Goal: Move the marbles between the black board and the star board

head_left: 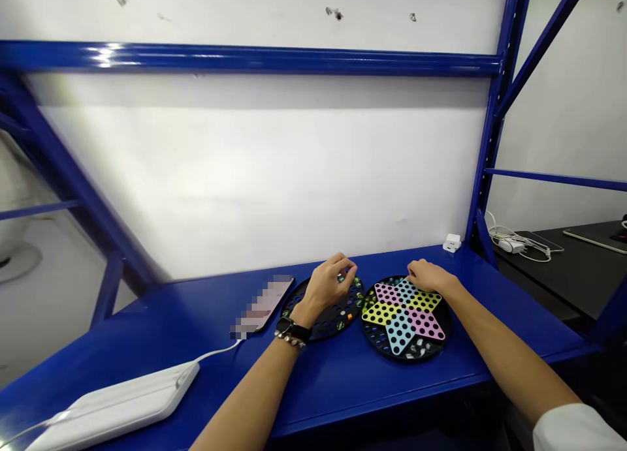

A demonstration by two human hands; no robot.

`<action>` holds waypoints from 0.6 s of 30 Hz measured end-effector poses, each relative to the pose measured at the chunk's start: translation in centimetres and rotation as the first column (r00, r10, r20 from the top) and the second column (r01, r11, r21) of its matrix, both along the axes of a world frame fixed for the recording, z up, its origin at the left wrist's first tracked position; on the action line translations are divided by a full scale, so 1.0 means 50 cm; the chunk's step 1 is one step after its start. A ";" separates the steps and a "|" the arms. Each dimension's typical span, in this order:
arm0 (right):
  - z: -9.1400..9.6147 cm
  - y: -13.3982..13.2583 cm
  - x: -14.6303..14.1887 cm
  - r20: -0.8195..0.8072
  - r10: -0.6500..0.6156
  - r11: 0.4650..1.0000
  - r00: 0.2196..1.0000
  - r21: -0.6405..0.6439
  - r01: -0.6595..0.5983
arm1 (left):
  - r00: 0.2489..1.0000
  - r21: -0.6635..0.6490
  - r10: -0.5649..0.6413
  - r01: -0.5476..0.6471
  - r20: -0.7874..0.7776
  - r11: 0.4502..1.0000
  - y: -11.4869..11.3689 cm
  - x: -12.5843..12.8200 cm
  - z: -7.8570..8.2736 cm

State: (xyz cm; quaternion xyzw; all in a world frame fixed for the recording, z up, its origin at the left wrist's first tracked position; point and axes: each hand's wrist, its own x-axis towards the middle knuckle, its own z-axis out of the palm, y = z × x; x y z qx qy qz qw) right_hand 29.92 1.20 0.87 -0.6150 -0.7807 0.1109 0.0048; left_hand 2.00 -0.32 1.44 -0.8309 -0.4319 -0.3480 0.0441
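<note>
My left hand [327, 284], with a dark watch and a beaded bracelet at the wrist, hovers above a round black tray [321, 332] holding several marbles and a small orange piece. Its thumb and index finger are pinched together; what they hold, if anything, is too small to make out. To the right lies a round Chinese checkers board [404, 315] with a pink, yellow and blue star full of holes. Clear marbles [418, 348] rest in its near rim, and green ones at its left. My right hand [427, 276] is closed at the board's far edge, its fingertips partly hidden.
A phone [267, 304] lies left of the tray, joined by a cable to a long white power strip [127, 399]. A white charger [451, 243] stands at the blue table's back right. Blue frame posts [482, 157] and a crossbar [255, 59] surround the table before a white wall.
</note>
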 end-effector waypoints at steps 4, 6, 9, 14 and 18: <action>0.006 -0.004 -0.001 -0.003 0.014 1.000 1.000 -0.016 -0.014 | 1.000 -0.007 0.001 -0.001 -0.013 1.000 -0.004 0.002 0.000; 0.009 -0.006 0.001 -0.010 0.020 1.000 1.000 -0.013 -0.020 | 1.000 -0.014 0.006 -0.007 -0.022 1.000 -0.006 0.003 0.000; 0.011 -0.004 0.009 -0.030 0.025 1.000 0.999 0.001 -0.025 | 0.999 -0.038 0.017 -0.019 -0.030 0.999 -0.007 0.002 0.002; 0.008 0.004 0.020 -0.018 0.008 1.000 1.000 -0.029 -0.009 | 0.997 -0.098 0.053 -0.058 -0.052 0.994 -0.003 -0.004 0.004; 0.010 0.003 0.015 0.009 -0.004 1.000 1.000 -0.015 0.004 | 0.980 -0.262 0.065 -0.115 -0.190 0.958 0.007 -0.011 -0.023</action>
